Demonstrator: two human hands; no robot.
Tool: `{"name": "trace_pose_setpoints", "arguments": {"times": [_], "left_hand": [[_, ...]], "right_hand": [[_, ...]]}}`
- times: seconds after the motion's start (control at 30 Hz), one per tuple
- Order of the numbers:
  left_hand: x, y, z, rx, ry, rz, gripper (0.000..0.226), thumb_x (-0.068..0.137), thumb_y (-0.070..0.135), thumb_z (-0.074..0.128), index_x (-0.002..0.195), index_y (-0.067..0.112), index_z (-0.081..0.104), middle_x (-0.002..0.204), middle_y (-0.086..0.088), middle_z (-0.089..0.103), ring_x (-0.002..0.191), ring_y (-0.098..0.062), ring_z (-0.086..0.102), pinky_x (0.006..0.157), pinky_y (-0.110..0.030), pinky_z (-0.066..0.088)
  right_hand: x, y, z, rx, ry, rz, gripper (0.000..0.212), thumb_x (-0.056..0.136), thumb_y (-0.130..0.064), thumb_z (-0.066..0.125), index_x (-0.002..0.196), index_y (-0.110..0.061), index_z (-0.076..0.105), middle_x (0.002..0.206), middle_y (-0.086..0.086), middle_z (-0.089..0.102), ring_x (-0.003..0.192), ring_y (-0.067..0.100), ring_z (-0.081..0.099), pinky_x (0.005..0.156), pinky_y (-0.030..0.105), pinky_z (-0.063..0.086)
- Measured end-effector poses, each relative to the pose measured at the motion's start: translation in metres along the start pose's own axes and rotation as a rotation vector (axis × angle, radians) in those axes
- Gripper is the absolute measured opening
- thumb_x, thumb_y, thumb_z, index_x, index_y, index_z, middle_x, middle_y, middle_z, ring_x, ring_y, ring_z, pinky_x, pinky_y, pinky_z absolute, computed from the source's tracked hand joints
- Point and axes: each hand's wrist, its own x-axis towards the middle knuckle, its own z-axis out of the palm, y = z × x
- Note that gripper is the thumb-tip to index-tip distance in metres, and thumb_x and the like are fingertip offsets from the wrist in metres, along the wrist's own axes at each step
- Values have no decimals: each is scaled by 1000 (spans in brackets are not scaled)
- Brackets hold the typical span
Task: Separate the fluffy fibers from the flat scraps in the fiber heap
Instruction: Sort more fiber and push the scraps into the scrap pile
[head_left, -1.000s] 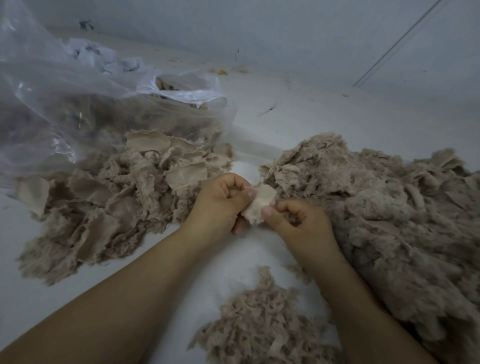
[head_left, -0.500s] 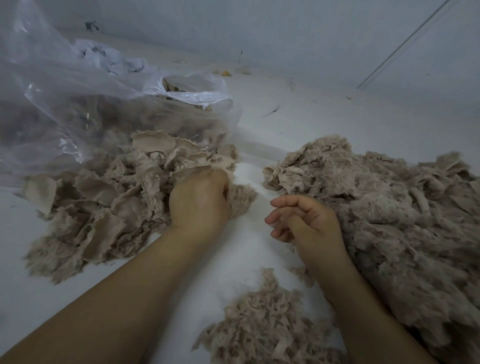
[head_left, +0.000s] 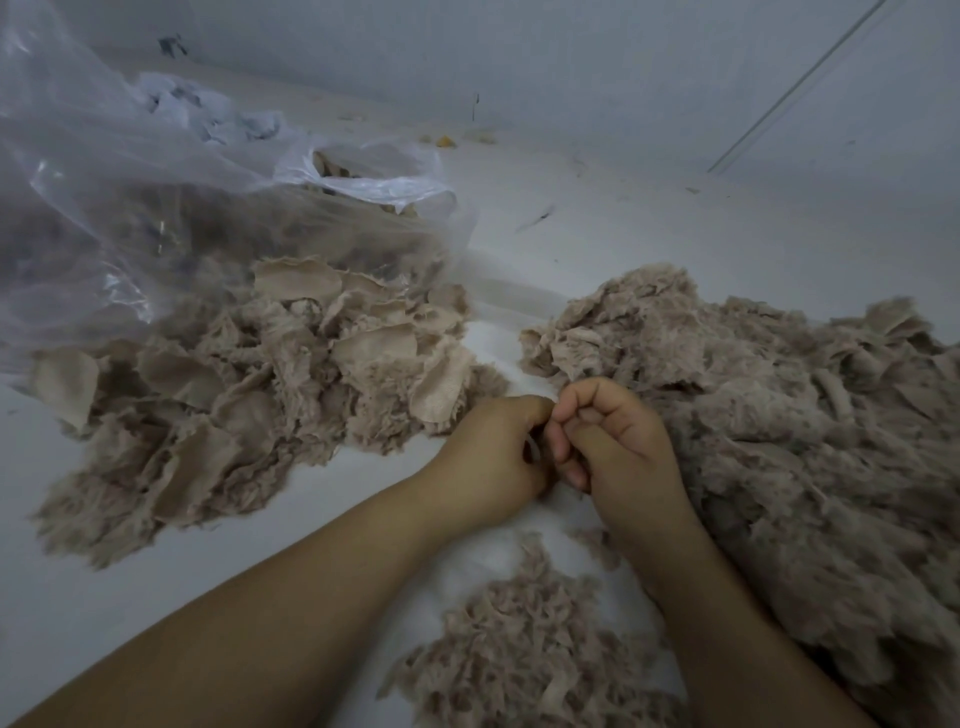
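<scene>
The head camera shows that both hands have come together since half a second ago; then the left hand (head_left: 491, 460) lay on the edge of the left pile and the right hand (head_left: 615, 449) hung loose beside the big heap; now they meet on the bare white surface (head_left: 649, 244) between the piles, knuckles touching. The fingers (head_left: 582, 410) of the right hand are curled in tightly, with the fingertips turned toward the left hand; the left hand's fingers are curled too, and something small and pale shows in the gap between the two hands, but I cannot tell what it is or which hand has hold of it. The big heap (head_left: 779, 415) of mixed fluffy fibers lies just to the right, touching the right wrist and forearm. The pile of flat scraps (head_left: 249, 395) lies to the left, its near edge just beside the left hand's knuckles. A smaller pile of thin shreds (head_left: 519, 654) lies below the hands, between the two forearms. Behind the scrap pile stands a clear plastic bag (head_left: 156, 197), with its mouth open toward the middle; more brown material shows dimly through it.
</scene>
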Motion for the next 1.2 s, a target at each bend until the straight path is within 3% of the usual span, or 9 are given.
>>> {"name": "trace_pose_setpoints", "arguments": {"times": [0.1,0.23,0.3,0.5,0.63,0.8,0.97,1.13,1.2], "left_hand": [[0,0,-2,-56,41,-54,21,81,-11,60,77,8,67,61,6,63,51,-5,59,51,-28,51],[-1,3,-6,-213,38,-96,31,83,-10,62,100,15,64,68,-1,66,59,-39,62,47,-38,50],[-1,6,-7,-262,-32,-75,44,80,-18,55,102,20,63,76,-13,69,61,-43,62,50,-44,51],[-1,3,-4,-288,-17,-147,21,86,-14,53,90,1,68,72,-22,69,56,-29,61,49,-31,50],[-1,-1,-5,-351,162,-180,14,94,5,60,83,1,68,60,-15,63,45,-20,56,39,-22,42],[-3,-1,-2,-310,293,-90,16,90,4,65,77,11,71,53,4,63,40,-2,52,43,-16,42],[-6,3,-2,-271,289,-43,17,92,6,63,77,8,70,48,5,58,39,-6,52,42,-17,42],[-5,3,-6,-530,203,-145,33,102,17,49,78,-1,64,48,-4,58,33,-18,49,33,-20,34],[-5,3,-8,-552,208,-149,27,99,11,53,77,0,64,56,-8,62,33,-17,49,32,-20,34]], "right_hand": [[0,0,-1,14,17,-4,28,93,8,35,83,-9,55,60,-1,55,43,10,36,43,19,32],[1,-1,0,54,-17,30,15,87,-3,40,84,-8,53,58,2,52,41,11,34,42,17,31],[1,0,1,64,-66,48,13,86,-3,39,84,-6,52,55,3,51,38,9,33,41,15,30],[0,-1,0,88,-73,49,17,87,0,39,83,-8,53,55,2,50,38,9,33,41,14,30],[4,0,-2,-36,132,80,32,91,13,34,78,-9,52,55,-1,49,41,9,32,40,17,30],[6,-1,2,-108,229,96,34,88,17,31,75,-7,51,57,2,45,45,11,32,41,20,29],[6,-2,0,-92,247,81,33,90,17,30,76,-5,51,59,5,44,46,11,32,41,19,29],[5,0,-2,-162,268,35,31,94,11,37,80,-10,55,58,0,49,48,11,39,45,21,34],[5,1,-3,-217,279,31,27,95,6,45,82,-14,58,59,-2,52,52,13,43,48,25,38]]}}
